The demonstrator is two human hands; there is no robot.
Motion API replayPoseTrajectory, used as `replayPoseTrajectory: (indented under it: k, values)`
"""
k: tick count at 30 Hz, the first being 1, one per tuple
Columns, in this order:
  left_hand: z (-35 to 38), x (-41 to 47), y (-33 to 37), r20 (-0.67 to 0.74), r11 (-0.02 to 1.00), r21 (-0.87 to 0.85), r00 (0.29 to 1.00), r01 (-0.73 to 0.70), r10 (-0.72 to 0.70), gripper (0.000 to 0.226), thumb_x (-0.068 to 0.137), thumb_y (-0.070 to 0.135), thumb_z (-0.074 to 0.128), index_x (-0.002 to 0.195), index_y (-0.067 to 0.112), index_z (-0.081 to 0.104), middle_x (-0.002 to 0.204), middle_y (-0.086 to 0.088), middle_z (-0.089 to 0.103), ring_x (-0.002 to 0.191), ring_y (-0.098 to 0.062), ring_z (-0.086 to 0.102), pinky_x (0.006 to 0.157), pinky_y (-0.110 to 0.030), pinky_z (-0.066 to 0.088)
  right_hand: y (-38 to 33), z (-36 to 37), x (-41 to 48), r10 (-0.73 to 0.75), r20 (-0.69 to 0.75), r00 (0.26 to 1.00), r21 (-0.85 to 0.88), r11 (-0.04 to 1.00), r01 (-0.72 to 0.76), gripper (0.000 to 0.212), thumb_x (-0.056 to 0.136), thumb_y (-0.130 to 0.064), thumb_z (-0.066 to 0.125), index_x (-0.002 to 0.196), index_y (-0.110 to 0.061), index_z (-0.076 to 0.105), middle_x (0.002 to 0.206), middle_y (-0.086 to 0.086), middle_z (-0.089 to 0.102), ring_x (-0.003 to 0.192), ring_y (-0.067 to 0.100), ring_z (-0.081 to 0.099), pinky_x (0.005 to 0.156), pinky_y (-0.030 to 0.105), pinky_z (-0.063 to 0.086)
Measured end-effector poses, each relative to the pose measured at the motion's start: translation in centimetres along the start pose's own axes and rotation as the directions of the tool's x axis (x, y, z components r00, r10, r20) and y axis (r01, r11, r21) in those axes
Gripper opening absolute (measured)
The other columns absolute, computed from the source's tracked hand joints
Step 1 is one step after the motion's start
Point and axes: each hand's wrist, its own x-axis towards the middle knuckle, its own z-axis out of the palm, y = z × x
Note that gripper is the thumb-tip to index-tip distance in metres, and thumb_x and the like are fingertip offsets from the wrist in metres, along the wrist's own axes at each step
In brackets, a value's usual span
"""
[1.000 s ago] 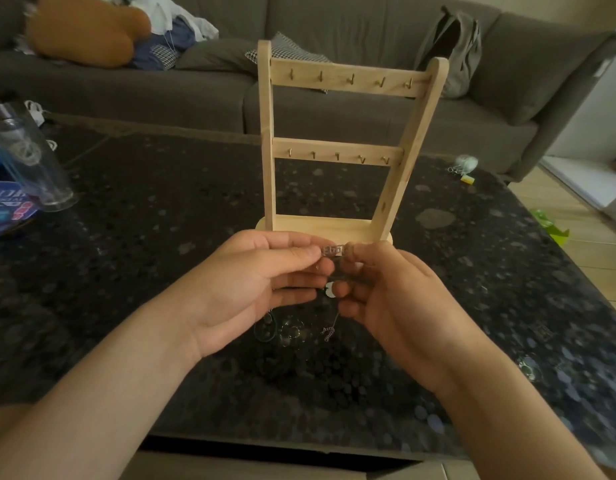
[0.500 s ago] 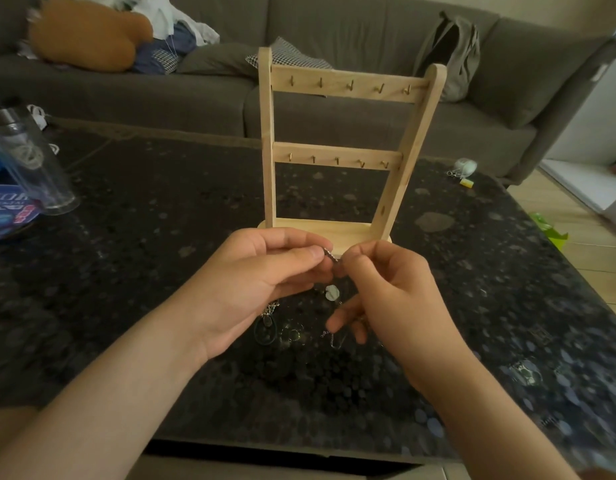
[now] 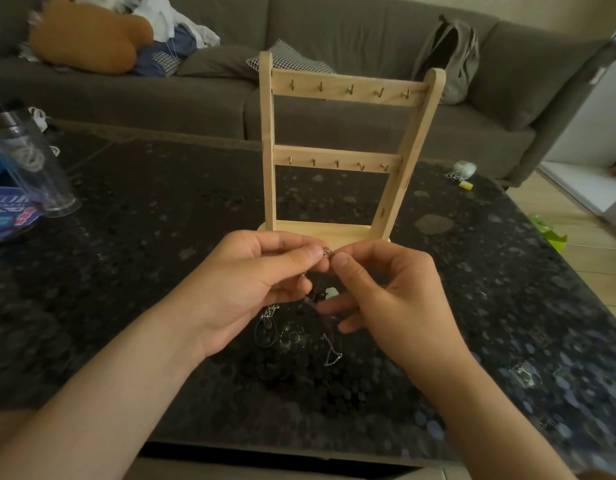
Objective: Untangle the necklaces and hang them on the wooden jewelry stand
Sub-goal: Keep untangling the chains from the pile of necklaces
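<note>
Toward bench's near edge, pinching tangled necklaces in left hand and right hand; hanging none yet on jewelry stand.

Necklace tangle partly behind fingers; bottle blurred, cut at L edge.

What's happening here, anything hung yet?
A person is working on the tangled necklaces over a dark speckled table. The left hand and right hand each pinch the same bit of chain between thumb and fingertips, close together, just in front of the base of the wooden jewelry stand. The rest of the tangle hangs below the hands; I cannot tell whether it touches the table. Nothing hangs on either row of hooks yet.
</note>
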Motion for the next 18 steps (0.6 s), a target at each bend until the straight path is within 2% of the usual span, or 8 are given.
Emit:
replayPoseTrajectory:
  k: [2,5,7,9,12,18]
  values:
    - [0.04,-0.02,0.21,0.025,0.999,-0.02,0.999,0.028,-0.028,0.018,0.101,0.013,0.07,0.11,0.011,0.085,0.104,-0.01,0.083,0.066,-0.009,0.066,0.073,-0.028,0.059,0.25,-0.07,0.19,-0.027,-0.013,1.0,-0.016,1.0,0.027,0.015,0.105,-0.023,0.065,0.097,-0.016,0.076,0.093,0.001,0.081,0.077,0.019,0.081,0.059,0.038,0.065]
    - [0.29,-0.15,0.37,0.026,0.998,-0.04,0.999,0.042,-0.041,0.022,0.103,0.001,0.064,0.113,0.007,0.082,0.106,-0.013,0.083,0.055,-0.007,0.059,0.07,-0.028,0.061,0.52,-0.15,0.48,-0.073,-0.021,0.997,-0.058,0.996,0.072,0.018,0.105,-0.025,0.066,0.092,-0.021,0.078,0.087,0.003,0.08,0.08,0.024,0.076,0.067,0.039,0.063]
    - [0.42,-0.32,0.45,0.034,0.999,-0.026,0.999,0.033,-0.032,0.023,0.102,-0.001,0.064,0.116,0.008,0.08,0.108,-0.013,0.083,0.053,-0.005,0.057,0.07,-0.027,0.062,0.54,-0.24,0.62,-0.09,-0.024,0.996,-0.044,0.995,0.089,0.02,0.104,-0.023,0.066,0.089,-0.022,0.08,0.086,0.001,0.08,0.082,0.02,0.075,0.072,0.031,0.061]
    - [0.43,-0.44,0.55,0.045,1.0,-0.008,0.999,0.022,-0.022,0.023,0.1,0.0,0.067,0.117,0.009,0.08,0.109,-0.013,0.083,0.053,-0.005,0.059,0.067,-0.026,0.062,0.41,-0.29,0.62,-0.089,-0.042,0.995,0.001,0.996,0.089,0.022,0.103,-0.02,0.067,0.087,-0.02,0.081,0.084,0.002,0.08,0.081,0.015,0.075,0.074,0.023,0.06]
    - [0.35,-0.49,0.6,0.047,1.0,0.026,0.999,0.016,-0.018,0.023,0.097,0.004,0.071,0.117,0.01,0.08,0.108,-0.012,0.084,0.055,-0.007,0.066,0.065,-0.027,0.064,0.26,-0.22,0.59,-0.082,-0.083,0.993,0.083,0.993,0.088,0.022,0.102,-0.015,0.068,0.085,-0.016,0.081,0.082,0.005,0.081,0.079,0.015,0.076,0.075,0.024,0.06]
    - [0.27,-0.61,0.74,0.076,0.999,0.039,0.997,0.004,-0.007,0.021,0.102,0.013,0.067,0.118,0.01,0.081,0.11,-0.012,0.083,0.063,-0.014,0.071,0.058,-0.026,0.061,0.48,-0.18,0.68,-0.129,-0.121,0.984,0.16,0.976,0.148,0.013,0.103,-0.018,0.069,0.099,-0.01,0.079,0.089,0.007,0.081,0.086,0.018,0.079,0.075,0.021,0.058]
